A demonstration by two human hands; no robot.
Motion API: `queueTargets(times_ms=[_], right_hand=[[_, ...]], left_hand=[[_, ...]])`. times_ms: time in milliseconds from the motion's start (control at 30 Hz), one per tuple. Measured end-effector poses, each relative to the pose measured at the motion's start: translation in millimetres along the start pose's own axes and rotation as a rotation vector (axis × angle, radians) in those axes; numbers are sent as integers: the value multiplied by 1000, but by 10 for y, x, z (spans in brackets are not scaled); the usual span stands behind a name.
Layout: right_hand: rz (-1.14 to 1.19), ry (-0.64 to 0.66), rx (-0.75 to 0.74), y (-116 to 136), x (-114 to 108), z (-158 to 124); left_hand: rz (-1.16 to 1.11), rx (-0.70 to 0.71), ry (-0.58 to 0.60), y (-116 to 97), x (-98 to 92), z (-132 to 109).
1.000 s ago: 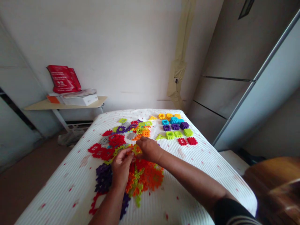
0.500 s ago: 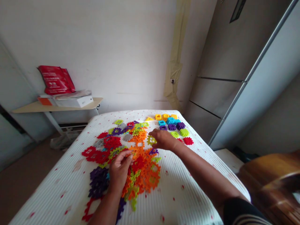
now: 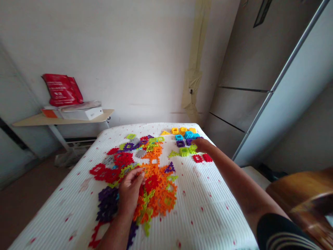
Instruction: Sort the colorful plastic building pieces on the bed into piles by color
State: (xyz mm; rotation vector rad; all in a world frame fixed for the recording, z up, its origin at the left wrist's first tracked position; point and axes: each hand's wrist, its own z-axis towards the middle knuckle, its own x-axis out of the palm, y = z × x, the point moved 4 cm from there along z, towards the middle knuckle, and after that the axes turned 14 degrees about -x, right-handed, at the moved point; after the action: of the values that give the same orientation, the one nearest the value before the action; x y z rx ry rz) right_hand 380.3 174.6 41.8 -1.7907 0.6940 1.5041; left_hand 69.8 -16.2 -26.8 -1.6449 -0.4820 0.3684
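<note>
A mixed heap of toothed plastic building pieces in orange point(image 3: 166, 198), red point(image 3: 123, 159) and purple point(image 3: 108, 205) covers the middle of the bed. Over its near side is my left hand point(image 3: 130, 191), fingers curled and thumb close to the fingertips; whatever lies between them is hidden. My right hand point(image 3: 203, 145) reaches to the sorted pieces at the far right. Its fingertips are closed on a lime-green square piece point(image 3: 193, 149), partly covered by the hand. Beside that are another lime-green square point(image 3: 184, 151) and a lime-green triangular piece point(image 3: 173, 153).
Yellow point(image 3: 174, 131), blue point(image 3: 188, 134) and purple squares point(image 3: 180, 143) lie grouped by colour behind the green ones, with red squares point(image 3: 197, 158) nearer me. A side table point(image 3: 33, 120) with a red bag point(image 3: 62, 89) stands left; a wardrobe point(image 3: 234, 104) is right.
My right hand has carried a lime-green square from beside the heap rightward to the sorted pieces. My left hand stays over the heap, shifted only slightly.
</note>
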Motion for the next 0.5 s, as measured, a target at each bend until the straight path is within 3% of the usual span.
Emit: queueTargets(times_ms=[500], right_hand=[[9,88,-25,19,155,107]], left_hand=[[-23,-23,5,32,-6,11]])
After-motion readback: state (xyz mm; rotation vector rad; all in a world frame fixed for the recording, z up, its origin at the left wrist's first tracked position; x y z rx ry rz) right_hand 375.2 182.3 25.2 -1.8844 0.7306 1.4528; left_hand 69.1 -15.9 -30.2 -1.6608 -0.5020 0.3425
